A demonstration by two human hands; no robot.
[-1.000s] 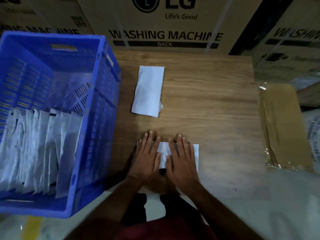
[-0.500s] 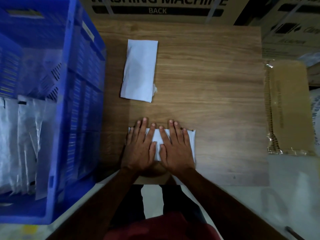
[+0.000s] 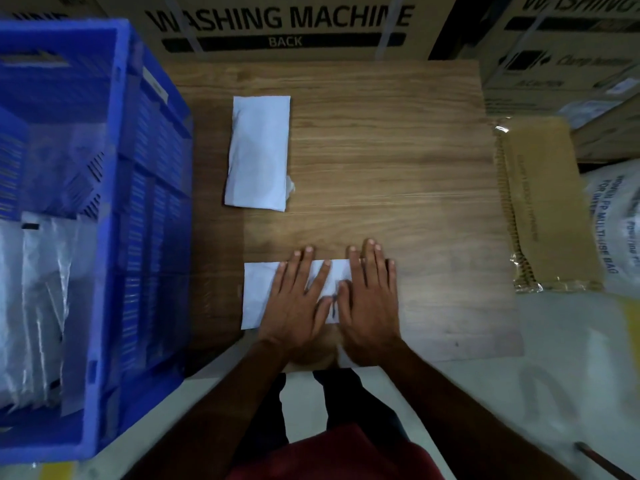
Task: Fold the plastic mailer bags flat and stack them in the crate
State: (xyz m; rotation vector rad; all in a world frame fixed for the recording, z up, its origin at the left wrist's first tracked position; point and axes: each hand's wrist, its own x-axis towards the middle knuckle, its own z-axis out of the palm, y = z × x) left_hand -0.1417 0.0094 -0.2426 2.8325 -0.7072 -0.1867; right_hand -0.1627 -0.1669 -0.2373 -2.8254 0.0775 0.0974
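Observation:
A folded white mailer bag (image 3: pixel 258 294) lies near the front edge of the wooden table (image 3: pixel 398 168). My left hand (image 3: pixel 299 299) and my right hand (image 3: pixel 370 296) lie flat on it side by side, fingers straight, pressing it down. The hands cover its right half. A second folded white mailer bag (image 3: pixel 258 154) lies farther back on the table, untouched. The blue plastic crate (image 3: pixel 114 237) stands at the left, with several folded bags (image 3: pixel 34 306) standing upright inside.
Large cardboard washing-machine boxes (image 3: pixel 284 26) stand behind the table. A flat brown cardboard pack in clear wrap (image 3: pixel 543 209) lies to the right of the table, with a white printed sack (image 3: pixel 616 230) beyond it. My legs show below the table's front edge.
Both hands have slid a little to the right along the bag while staying flat on it, uncovering its left part. The camera view has shifted.

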